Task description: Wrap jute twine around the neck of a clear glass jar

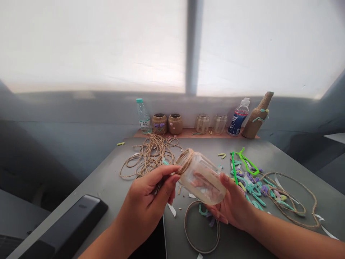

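Glass jar (202, 178) held in both hands above grey table (107, 183), tilted, mouth toward 10 o'clock. Jute twine band (186, 162) wound round jar neck. Left hand (147, 194): narrow pinch at twine band, fingertips (175, 169) touching it; any loose strand between them too small to tell. Right hand (231, 201): wide cupping grip on jar body, palm up, fingers blurred behind glass. Loose twine tangle (148, 156) on table at 10 o'clock from jar. Green pipe cleaners (244, 163) and pastel pipe-cleaner pieces (253, 187) at 3 o'clock, twine loop (292, 198) tangled among them. Twine ring (202, 230) at 6 o'clock, just below right hand. White paper strip (171, 209) near left wrist. Along wooden shelf board (194, 133) at 12 o'clock: water bottle (143, 117), two twine-wrapped jars (167, 124), two bare glass jars (211, 124), blue-label plastic bottle (238, 118), twine-wrapped bottle (257, 117). Black rectangular object (64, 226) at 7 o'clock, table edge.
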### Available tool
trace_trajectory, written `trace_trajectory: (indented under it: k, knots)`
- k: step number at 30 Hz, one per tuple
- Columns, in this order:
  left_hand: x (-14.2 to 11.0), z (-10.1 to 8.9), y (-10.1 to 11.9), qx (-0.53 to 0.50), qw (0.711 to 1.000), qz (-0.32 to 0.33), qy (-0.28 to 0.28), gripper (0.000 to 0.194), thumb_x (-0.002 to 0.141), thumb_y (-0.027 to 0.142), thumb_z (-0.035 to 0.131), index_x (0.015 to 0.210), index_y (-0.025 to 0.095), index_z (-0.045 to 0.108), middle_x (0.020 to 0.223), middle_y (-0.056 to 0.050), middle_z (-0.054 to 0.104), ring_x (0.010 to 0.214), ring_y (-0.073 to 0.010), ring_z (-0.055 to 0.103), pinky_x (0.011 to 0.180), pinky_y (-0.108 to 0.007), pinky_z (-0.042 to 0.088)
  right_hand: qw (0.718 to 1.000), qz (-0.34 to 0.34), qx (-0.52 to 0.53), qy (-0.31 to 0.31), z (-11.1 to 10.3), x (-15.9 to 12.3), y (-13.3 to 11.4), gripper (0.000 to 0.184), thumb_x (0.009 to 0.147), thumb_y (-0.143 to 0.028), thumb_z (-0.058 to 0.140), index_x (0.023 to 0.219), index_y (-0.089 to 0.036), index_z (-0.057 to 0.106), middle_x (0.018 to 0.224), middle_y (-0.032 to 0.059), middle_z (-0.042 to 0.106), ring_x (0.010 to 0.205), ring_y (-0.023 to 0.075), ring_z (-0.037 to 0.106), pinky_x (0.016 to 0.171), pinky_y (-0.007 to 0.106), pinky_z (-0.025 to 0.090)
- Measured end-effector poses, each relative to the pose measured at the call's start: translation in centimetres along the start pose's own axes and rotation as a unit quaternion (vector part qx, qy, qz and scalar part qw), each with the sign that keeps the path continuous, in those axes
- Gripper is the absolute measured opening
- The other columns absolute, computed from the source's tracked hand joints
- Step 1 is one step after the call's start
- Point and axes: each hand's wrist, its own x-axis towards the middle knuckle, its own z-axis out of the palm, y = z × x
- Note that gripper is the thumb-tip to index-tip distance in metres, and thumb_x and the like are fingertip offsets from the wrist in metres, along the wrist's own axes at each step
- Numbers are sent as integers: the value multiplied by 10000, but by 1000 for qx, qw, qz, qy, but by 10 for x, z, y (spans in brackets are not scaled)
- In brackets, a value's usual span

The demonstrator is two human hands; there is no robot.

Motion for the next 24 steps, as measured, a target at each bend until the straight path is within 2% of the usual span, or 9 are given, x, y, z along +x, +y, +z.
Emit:
trace_trajectory:
  k: [6, 11, 16, 20, 22, 24]
  knots:
    - [2, -1, 2, 8, 1000, -1, -12, 202, 1017, 255, 521, 1149, 258, 675, 625, 64, 574, 570, -115, 570, 607, -243, 491, 999, 45, -11, -12, -5, 0, 2, 740, 876, -789, 480, 1207, -162, 691, 598, 19, 640, 364, 86, 509, 304, 131, 320]
    - [2, 0, 4, -25, 999, -33, 3, 199, 1014, 304, 542, 1157, 238, 663, 614, 67, 560, 563, -112, 547, 585, -226, 480, 999, 21, -28, -24, -5, -1, 4, 676, 855, -761, 567, 1173, -182, 711, 939, 114, 747, 430, 65, 552, 344, 133, 334]
    - [4, -1, 4, -59, 995, -84, 1, 276, 1006, 394, 554, 1211, 227, 633, 615, 61, 567, 560, -120, 532, 561, -226, 462, 998, 30, -36, -44, -4, -1, 5, 733, 837, -799, 551, 1197, -175, 687, 876, 118, 757, 417, 77, 548, 353, 142, 343]
    - [3, -2, 1, -34, 997, -72, 6, 236, 992, 407, 578, 1081, 212, 678, 575, 62, 547, 535, -121, 504, 556, -239, 448, 998, 33, -36, -47, -2, 1, 4, 763, 832, -833, 508, 1150, -163, 686, 908, 140, 761, 436, 86, 576, 375, 153, 386]
    - [2, -2, -1, -24, 998, -49, 16, 209, 994, 383, 575, 1036, 213, 689, 576, 60, 545, 540, -123, 516, 571, -244, 462, 998, 17, -46, -48, 0, 1, 3, 757, 835, -829, 511, 1178, -173, 670, 1021, 152, 746, 501, 106, 634, 391, 158, 412]
    - [1, -1, 0, -15, 999, -38, 34, 191, 995, 363, 573, 1019, 215, 690, 575, 62, 540, 535, -122, 516, 560, -239, 464, 996, -18, -67, -51, 3, 1, 1, 758, 804, -806, 593, 1286, -221, 604, 1248, 171, 668, 633, 162, 713, 384, 165, 426]
